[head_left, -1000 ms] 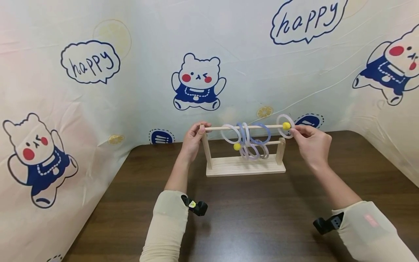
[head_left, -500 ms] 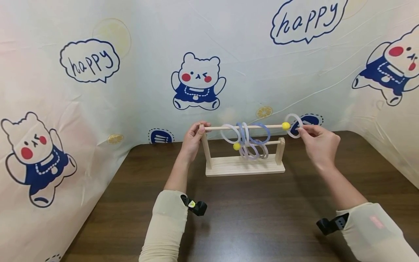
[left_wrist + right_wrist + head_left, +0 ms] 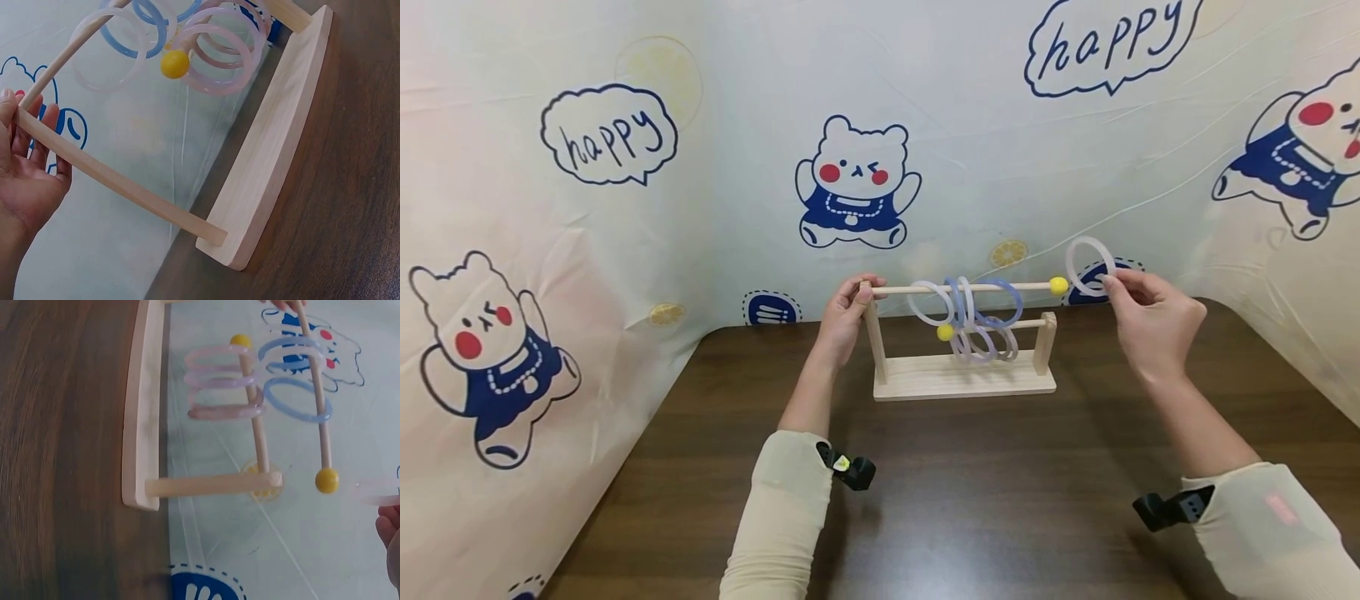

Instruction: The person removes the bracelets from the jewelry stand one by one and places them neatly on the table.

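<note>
My right hand (image 3: pixel 1157 325) pinches a whitish translucent ring (image 3: pixel 1070 265) between thumb and fingers, just beyond the yellow ball (image 3: pixel 1058 286) that tips the upper rod. At the other end, my left hand (image 3: pixel 841 323) holds the top of the tall post (image 3: pixel 119 178), where that rod joins it. The wooden stand (image 3: pixel 962 379) is upright on the table. White and blue rings (image 3: pixel 297 400) hang on the upper rod (image 3: pixel 320 431). Pinkish and purple rings (image 3: pixel 215 87) hang on the lower rod, whose yellow ball (image 3: pixel 175 64) points left. Only fingers of the right hand show in its wrist view.
The dark wooden table (image 3: pixel 985 483) has its back edge just behind the stand. A pale curtain (image 3: pixel 737 167) printed with bears and "happy" bubbles surrounds the table at the back and sides. Black cameras sit on both sleeves.
The right hand has drawn the whitish ring rightward off the upper rod's ball end and raised it slightly. The left hand stays at the post; the other rings keep their places.
</note>
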A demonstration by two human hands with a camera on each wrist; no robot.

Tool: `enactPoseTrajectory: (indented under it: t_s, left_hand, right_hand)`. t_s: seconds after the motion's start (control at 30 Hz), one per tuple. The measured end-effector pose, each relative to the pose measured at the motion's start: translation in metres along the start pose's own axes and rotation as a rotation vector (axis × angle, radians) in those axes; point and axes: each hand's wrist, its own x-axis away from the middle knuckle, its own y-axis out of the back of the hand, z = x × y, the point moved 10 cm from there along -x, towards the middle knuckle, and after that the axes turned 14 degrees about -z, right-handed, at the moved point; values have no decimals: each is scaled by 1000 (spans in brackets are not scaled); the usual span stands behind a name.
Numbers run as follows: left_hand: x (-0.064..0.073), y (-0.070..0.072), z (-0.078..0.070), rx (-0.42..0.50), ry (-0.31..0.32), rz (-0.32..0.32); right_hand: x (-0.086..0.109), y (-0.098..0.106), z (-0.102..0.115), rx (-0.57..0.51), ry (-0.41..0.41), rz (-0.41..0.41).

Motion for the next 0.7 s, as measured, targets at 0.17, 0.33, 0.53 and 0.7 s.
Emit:
enactPoseTrajectory:
  t_s: [0.17, 0.33, 0.53, 0.7]
  left_hand:
    - [0, -1, 0, 19, 0, 1]
    - [0, -1, 0, 13, -1, 4]
    - [0, -1, 0, 3, 0, 5]
    - [0, -2, -1, 16, -11, 11]
  right_hand:
    - [3, -5, -3, -64, -122, 35]
    - [14, -19, -12, -251, -394, 117]
    - [36, -41, -11, -514, -686, 273]
    - [63, -62, -11, -689, -892, 455]
